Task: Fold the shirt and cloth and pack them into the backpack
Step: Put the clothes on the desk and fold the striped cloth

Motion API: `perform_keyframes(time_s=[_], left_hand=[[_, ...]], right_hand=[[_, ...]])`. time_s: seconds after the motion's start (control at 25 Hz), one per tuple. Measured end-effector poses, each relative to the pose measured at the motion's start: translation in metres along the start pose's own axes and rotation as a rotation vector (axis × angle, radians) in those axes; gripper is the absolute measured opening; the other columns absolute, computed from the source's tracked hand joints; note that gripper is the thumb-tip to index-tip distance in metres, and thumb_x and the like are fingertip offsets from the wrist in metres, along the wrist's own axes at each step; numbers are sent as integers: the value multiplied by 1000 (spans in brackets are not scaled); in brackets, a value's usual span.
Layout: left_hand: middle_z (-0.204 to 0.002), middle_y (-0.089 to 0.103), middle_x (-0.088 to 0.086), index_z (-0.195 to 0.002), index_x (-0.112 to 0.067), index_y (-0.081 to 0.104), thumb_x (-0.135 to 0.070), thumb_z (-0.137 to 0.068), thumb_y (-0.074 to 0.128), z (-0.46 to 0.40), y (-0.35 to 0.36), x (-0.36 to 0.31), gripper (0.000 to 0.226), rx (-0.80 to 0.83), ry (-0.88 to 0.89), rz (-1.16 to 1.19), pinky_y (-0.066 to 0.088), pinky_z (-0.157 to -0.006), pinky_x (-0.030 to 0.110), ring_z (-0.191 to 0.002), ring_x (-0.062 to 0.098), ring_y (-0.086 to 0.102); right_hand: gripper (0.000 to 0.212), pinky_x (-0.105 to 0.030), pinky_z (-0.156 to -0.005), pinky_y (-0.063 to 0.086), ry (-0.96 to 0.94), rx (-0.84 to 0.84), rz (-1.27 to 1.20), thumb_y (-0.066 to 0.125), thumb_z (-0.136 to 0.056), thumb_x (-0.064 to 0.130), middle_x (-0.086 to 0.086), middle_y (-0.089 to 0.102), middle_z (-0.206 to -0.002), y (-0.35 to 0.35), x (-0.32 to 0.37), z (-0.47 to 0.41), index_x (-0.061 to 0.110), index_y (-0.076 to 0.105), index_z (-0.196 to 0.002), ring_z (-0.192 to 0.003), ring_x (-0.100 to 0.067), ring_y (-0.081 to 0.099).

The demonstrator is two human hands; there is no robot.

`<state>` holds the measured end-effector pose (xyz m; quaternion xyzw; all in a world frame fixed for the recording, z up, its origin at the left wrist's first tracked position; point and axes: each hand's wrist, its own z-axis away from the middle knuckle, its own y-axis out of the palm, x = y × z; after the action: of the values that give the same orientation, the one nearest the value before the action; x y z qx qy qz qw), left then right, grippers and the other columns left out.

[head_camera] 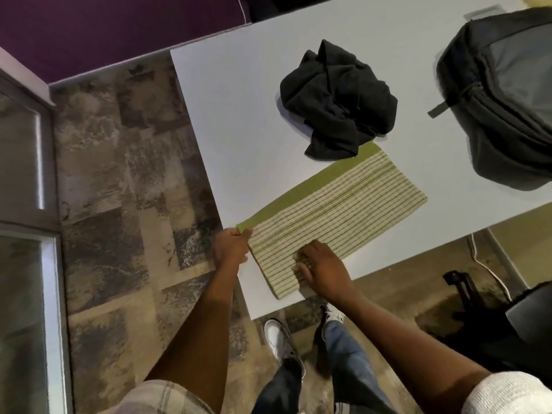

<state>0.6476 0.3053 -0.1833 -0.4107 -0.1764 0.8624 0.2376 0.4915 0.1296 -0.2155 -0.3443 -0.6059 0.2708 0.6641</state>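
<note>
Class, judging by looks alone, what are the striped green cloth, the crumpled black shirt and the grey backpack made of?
Striped green cloth: probably woven cotton, matte, lying flat with crisp edges. Crumpled black shirt: soft knit, likely cotton, with deep limp folds. Grey backpack: apparently synthetic fabric, slightly sheened.

no legible text, no labels, brands, nos. or signs on any item in view
</note>
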Motion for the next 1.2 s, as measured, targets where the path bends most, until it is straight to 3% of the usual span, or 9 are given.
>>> perform_keyframes(time_s=[0.16,0.24,0.32,0.4,0.56,0.76,0.92,1.08,1.2], left_hand=[[-70,64,13,-85,-5,69,-24,-88,77,-12,-4,5,21,95,-30,73,55,-52,32,-58,21,58],[-72,65,14,-90,-1,69,-21,-90,75,-16,-5,7,21,106,-14,63,53,-51,31,-57,21,57],[-79,68,17,-90,-3,68,-21,-92,72,-19,-2,9,18,84,10,32,59,-59,37,-60,22,59],[-83,70,18,-88,-6,67,-21,-93,70,-23,-1,10,17,65,36,-3,60,-66,41,-62,23,61],[-84,69,15,-84,-9,63,-21,-95,67,-31,-4,4,17,100,71,-48,54,-55,31,-61,21,61],[-96,71,18,-98,-6,63,-20,-96,64,-34,-18,-7,14,109,93,-18,52,-52,30,-69,26,64],[-87,68,13,-108,-5,63,-19,-97,60,-29,-28,-34,18,53,161,27,49,-49,27,-58,19,60],[-90,68,10,-113,-5,63,-17,-94,64,-23,-22,-77,22,51,202,148,55,-55,28,-58,18,62],[-101,71,14,-111,-8,64,-18,-92,67,-15,1,-109,22,70,230,184,60,-61,31,-71,23,70]], right_hand=[[68,-37,-71,44,-34,156,182,55,-80,74,-4,57,-109,26,22,16,18,59,-118,-89,-24,50],[74,-39,-74,45,-33,203,308,61,-73,77,-3,55,-117,30,30,21,22,56,-122,-93,-24,51],[66,-41,-76,47,-21,211,412,70,-73,64,-4,54,-119,31,37,23,23,54,-122,-96,-25,52],[45,-41,-72,47,-48,160,446,70,-79,43,-4,56,-114,33,41,23,22,56,-116,-92,-26,53],[18,-39,-63,47,-91,106,428,64,-86,30,-2,59,-100,36,43,22,21,61,-100,-83,-24,52],[9,-40,-58,47,-5,71,204,51,-94,25,-5,58,-84,29,62,17,17,53,-95,-75,-29,55],[10,-34,-55,38,45,-71,-89,52,-96,28,-3,59,-76,9,74,9,18,53,-98,-66,-24,54],[13,-43,-57,46,130,-221,-416,53,-96,31,0,60,-70,-20,73,-4,18,54,-91,-61,-20,57],[9,-48,-60,50,217,-251,-536,56,-95,29,0,65,-71,-42,58,-6,25,51,-88,-66,-23,65]])
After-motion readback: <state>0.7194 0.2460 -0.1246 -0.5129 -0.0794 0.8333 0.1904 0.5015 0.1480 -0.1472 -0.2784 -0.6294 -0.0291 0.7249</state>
